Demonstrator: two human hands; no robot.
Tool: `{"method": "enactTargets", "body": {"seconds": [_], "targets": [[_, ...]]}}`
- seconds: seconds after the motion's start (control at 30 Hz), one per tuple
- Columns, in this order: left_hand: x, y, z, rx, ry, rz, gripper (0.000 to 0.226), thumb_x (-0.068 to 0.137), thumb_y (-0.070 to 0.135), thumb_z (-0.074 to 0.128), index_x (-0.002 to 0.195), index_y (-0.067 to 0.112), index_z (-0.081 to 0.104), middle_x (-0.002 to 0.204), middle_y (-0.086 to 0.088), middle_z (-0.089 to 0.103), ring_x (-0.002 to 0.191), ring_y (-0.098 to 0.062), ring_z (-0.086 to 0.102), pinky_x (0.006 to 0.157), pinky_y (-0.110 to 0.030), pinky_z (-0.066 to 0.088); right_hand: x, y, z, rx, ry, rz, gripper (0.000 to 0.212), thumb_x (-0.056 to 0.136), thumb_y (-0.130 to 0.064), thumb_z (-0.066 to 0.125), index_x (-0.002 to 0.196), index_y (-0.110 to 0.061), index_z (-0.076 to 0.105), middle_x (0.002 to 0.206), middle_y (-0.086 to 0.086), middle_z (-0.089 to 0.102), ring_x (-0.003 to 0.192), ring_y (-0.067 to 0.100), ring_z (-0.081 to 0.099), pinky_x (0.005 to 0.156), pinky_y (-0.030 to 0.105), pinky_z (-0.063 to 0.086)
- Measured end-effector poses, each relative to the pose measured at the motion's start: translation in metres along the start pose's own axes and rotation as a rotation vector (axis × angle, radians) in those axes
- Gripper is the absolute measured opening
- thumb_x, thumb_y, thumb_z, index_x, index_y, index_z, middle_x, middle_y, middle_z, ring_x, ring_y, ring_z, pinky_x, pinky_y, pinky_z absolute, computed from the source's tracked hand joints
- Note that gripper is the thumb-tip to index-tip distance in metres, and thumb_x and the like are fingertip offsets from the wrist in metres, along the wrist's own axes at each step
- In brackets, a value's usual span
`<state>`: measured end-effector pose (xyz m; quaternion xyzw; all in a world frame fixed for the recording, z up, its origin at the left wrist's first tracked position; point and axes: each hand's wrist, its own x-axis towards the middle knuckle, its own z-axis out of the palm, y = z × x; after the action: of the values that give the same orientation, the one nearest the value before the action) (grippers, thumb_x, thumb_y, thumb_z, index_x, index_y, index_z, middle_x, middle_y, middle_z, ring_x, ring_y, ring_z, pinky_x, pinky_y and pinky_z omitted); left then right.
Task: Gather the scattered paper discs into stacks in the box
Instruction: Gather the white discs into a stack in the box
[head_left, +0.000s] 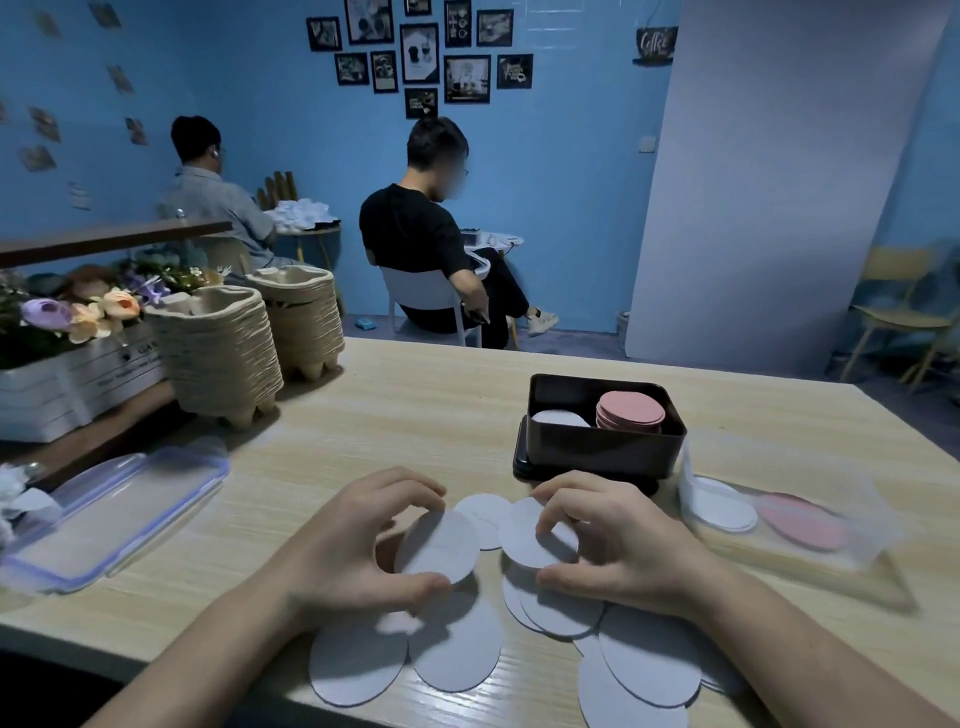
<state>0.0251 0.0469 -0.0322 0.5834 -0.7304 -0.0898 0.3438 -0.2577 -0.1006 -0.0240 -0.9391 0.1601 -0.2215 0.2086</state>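
We gather discs (457, 654) for the box (597, 452).
Our left hand (358, 540) and right hand (623, 540) each pinch one, seemingly to stack them.

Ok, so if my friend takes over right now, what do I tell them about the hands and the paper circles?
Left hand: pinches the left disc by its edge.
Right hand: pinches the right disc.
Done: a pink stack and a lower white stack sit in the black box.
Left: the loose white discs on the table under and around the hands must go onto the white stack.
Also: a clear tub to the right holds a white and a pink disc.
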Motion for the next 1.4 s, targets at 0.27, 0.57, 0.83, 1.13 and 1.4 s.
{"method": "enactTargets", "body": {"seconds": [0.27,0.57,0.83,1.13,1.4], "targets": [[0.032,0.023,0.027,0.147,0.028,0.091,0.067,0.077,0.065,0.077,0.129,0.027,0.064,0.117,0.019,0.067,0.097,0.003,0.061,0.084,-0.025,0.053,-0.003,0.000,-0.001,0.046,0.035,-0.037,0.049,0.084,-0.048,0.083,0.123,-0.027,0.061,0.119,-0.014,0.064,0.109,0.009,0.063,0.087,0.032,0.055],[0.043,0.026,0.032,0.127,0.065,0.100,0.064,0.079,0.069,0.073,0.127,0.028,0.066,0.105,0.017,0.068,0.090,-0.004,0.063,0.073,-0.034,0.057,0.001,0.003,0.005,0.007,0.078,-0.124,0.028,0.091,-0.045,0.078,0.105,-0.025,0.065,0.128,-0.005,0.065,0.116,0.001,0.061,0.090,0.028,0.054],[0.032,0.020,0.032,-0.003,0.123,0.092,0.075,0.074,0.074,0.075,0.134,0.028,0.065,0.117,0.028,0.068,0.101,0.000,0.065,0.076,-0.027,0.058,-0.001,0.000,0.003,0.102,0.142,-0.071,0.020,0.092,-0.039,0.079,0.091,-0.024,0.064,0.132,-0.005,0.063,0.127,0.000,0.056,0.083,0.027,0.059],[0.032,0.019,0.042,-0.315,0.142,0.027,0.040,0.077,0.034,0.087,0.115,0.029,0.076,0.106,0.009,0.075,0.103,-0.017,0.068,0.074,-0.026,0.062,0.000,-0.002,0.004,0.111,0.164,-0.088,0.028,0.088,-0.038,0.082,0.091,-0.020,0.061,0.122,-0.002,0.068,0.135,-0.001,0.052,0.091,0.028,0.054],[0.033,0.017,0.041,-0.305,0.103,0.058,0.047,0.074,0.034,0.091,0.118,0.033,0.074,0.104,0.010,0.076,0.097,-0.016,0.069,0.076,-0.026,0.060,0.002,-0.002,0.006,0.084,0.152,-0.086,0.038,0.086,-0.050,0.080,0.107,-0.021,0.066,0.140,-0.004,0.061,0.135,-0.002,0.051,0.096,0.010,0.043]]}}
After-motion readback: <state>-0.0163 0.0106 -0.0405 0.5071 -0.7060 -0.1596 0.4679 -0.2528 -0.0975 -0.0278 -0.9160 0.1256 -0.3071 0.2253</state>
